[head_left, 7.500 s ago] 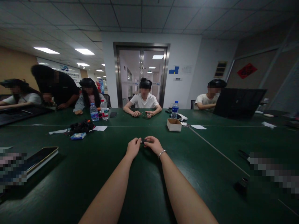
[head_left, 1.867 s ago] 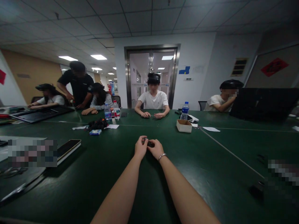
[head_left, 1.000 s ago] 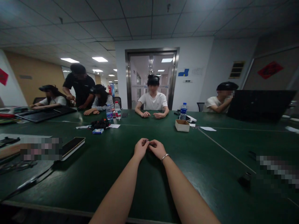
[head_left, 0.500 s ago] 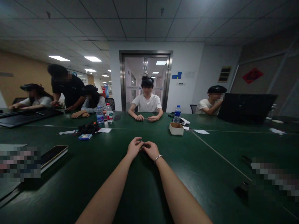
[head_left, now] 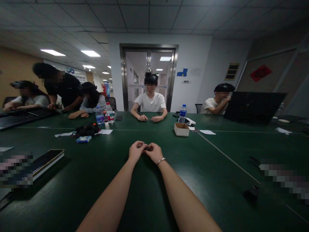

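Note:
My left hand (head_left: 136, 151) and my right hand (head_left: 154, 152) meet at the fingertips just above the green table (head_left: 149, 193). Both are closed in a pinch. Something small and dark shows between the fingers, with a tiny bright spot near the left fingertips; its kind is too small to make out. A silver bracelet (head_left: 162, 161) circles my right wrist. Ahead and to the right of the hands stands a small open cardboard box (head_left: 182, 130).
A thick phone-like slab (head_left: 48, 162) lies at left. Further off are a blue-and-white packet (head_left: 83, 139), a dark tangled bundle (head_left: 87, 129), water bottles (head_left: 110, 113) and a black monitor (head_left: 256, 106). A small black object (head_left: 252, 194) sits at right. Several people sit or stand around the table.
The view has tilted and shifted slightly. My hands remain together at the fingertips, with the fingers a little changed and a small bright spot now showing near the left fingertips.

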Available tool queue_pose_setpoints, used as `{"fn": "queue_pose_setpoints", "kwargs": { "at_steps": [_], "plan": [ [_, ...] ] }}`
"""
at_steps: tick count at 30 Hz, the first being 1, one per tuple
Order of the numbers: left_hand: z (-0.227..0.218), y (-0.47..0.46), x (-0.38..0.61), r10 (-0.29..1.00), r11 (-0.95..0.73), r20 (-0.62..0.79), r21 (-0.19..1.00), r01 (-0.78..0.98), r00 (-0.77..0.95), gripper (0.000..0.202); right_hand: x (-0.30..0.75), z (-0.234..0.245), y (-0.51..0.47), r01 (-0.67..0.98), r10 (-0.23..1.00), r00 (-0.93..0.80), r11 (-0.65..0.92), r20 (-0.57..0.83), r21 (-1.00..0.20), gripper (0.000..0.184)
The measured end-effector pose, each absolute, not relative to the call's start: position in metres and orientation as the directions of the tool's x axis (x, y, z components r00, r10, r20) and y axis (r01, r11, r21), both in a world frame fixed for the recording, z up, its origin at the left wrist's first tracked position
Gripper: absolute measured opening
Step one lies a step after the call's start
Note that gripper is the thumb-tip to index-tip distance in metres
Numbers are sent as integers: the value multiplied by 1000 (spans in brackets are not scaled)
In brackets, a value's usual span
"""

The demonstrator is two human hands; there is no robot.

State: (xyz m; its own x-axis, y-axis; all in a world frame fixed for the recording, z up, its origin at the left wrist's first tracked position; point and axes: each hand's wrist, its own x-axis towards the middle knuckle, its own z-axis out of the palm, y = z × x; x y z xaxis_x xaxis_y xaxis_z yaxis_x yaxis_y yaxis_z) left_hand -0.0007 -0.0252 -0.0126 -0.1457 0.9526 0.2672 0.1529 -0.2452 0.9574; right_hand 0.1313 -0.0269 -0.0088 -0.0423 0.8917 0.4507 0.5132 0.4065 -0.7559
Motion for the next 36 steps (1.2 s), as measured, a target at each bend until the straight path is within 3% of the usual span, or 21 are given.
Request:
{"fn": "queue_pose_setpoints", "kwargs": {
  "at_steps": [5, 9, 13, 16, 27, 36],
  "plan": [
    [-14, -24, -1, 943, -246, 288, 940, 237, -166, 34, 129, -6, -30, 537, 874, -68, 438, 480, -721, 17],
    [-11, -25, 1, 962, -217, 226, 974, 70, -155, 30, 130, -7, -28, 515, 882, -55, 427, 469, -743, 15],
    [-7, -26, 1, 952, -303, 301, 952, -35, -55, 32, 131, -9, -26, 486, 898, -40, 401, 438, -777, 18],
    [-6, -26, -1, 931, -364, 364, 931, 1, 15, 28, 130, -10, -25, 479, 908, -33, 382, 418, -790, 18],
    [-1, -31, 1, 924, -354, 375, 915, 195, -81, 21, 130, -10, -24, 511, 879, -86, 443, 469, -737, 15],
    [-2, -33, 2, 921, -372, 385, 914, 160, -61, 23, 130, -6, -27, 528, 869, -48, 440, 492, -726, 13]
  ]
}}
